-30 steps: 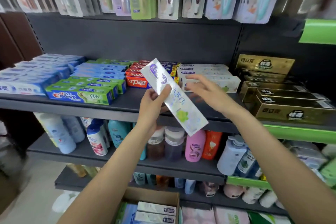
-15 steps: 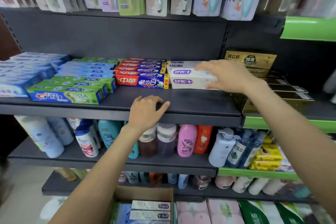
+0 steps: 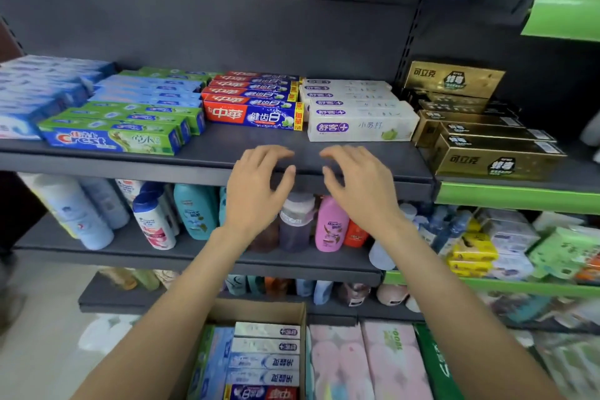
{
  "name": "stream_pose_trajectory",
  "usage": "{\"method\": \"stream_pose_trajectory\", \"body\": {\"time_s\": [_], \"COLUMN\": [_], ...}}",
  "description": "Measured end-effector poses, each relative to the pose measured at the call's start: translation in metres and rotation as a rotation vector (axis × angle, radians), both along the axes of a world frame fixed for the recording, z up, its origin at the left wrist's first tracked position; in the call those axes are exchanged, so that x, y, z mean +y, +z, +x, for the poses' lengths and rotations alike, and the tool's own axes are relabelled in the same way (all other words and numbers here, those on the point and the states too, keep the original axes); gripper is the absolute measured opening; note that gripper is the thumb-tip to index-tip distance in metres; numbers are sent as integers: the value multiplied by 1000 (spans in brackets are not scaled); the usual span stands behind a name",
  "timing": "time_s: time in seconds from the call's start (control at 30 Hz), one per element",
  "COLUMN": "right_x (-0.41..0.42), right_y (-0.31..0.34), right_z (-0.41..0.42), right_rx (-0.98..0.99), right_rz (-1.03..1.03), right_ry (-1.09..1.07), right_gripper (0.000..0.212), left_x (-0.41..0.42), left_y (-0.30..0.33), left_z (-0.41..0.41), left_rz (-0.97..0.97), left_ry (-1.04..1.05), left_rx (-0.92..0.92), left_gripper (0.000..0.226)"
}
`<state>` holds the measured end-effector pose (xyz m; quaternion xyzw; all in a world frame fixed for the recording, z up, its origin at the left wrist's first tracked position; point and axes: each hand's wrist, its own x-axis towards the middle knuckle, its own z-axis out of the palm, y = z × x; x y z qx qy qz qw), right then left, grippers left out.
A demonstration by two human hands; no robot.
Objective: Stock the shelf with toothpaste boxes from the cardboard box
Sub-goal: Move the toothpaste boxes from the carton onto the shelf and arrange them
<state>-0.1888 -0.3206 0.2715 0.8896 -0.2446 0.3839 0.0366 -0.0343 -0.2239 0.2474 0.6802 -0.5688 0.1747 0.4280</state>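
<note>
Both our left hand (image 3: 256,187) and right hand (image 3: 358,185) hover spread and empty at the shelf (image 3: 227,148), so next we reach down to the cardboard box (image 3: 259,310) for another toothpaste box (image 3: 266,330).

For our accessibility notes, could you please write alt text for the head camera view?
Two empty hands, left hand and right hand, hover open at the front edge of a shelf lined with toothpaste boxes; a cardboard box with more sits below.
</note>
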Motion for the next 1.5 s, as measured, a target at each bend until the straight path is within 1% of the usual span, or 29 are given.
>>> {"method": "stream_pose_trajectory", "body": {"time_s": [0.1,0.17,0.23,0.33,0.4,0.47,0.6,0.7,0.83,0.93,1.03,1.13,1.2,1.33,1.4,1.5], "right_x": [42,63,78,92,101,114,137,144,139,126,114,112,110,106,108,107], "right_y": [-31,-60,-98,-164,-208,-245,-315,-370,-441,-485,-514,-526,-526,-525,-528,-529], "right_z": [1,4,7,9,11,15,36,60,91,109,120,129,137,147,146,144], "right_rx": [-44,-11,95,281,438,598,798,932,1038,1078,1205,1258,1276,1388,1422,1370], "right_rz": [97,167,254,416,574,676,747,751,700,645,577,483,440,297,285,360], "right_ry": [95,164,216,250,261,249,234,209,100,8,-23,-40,-67,-64,-45,-49], "right_gripper": [24,25,24,19,23,30,39,46,60,68,73,81,86,78,81,83], "left_x": [32,56,84,131,161,186,215,219,213,206,204,208,208,208,210,212], "left_y": [-22,-47,-81,-145,-185,-220,-281,-322,-359,-378,-390,-395,-398,-402,-403,-406], "left_z": [-9,-9,-3,15,29,44,72,90,104,108,108,109,111,113,112,111], "left_rz": [-109,-76,44,323,532,697,949,1035,1014,932,824,780,771,769,768,761], "left_ry": [-17,-22,-13,69,157,234,376,440,412,363,351,356,341,330,323,318], "left_rx": [25,52,125,331,496,618,645,678,716,645,594,563,576,570,564,542], "left_gripper": [25,25,26,23,26,35,52,58,53,44,39,39,40,40,42,42]}}
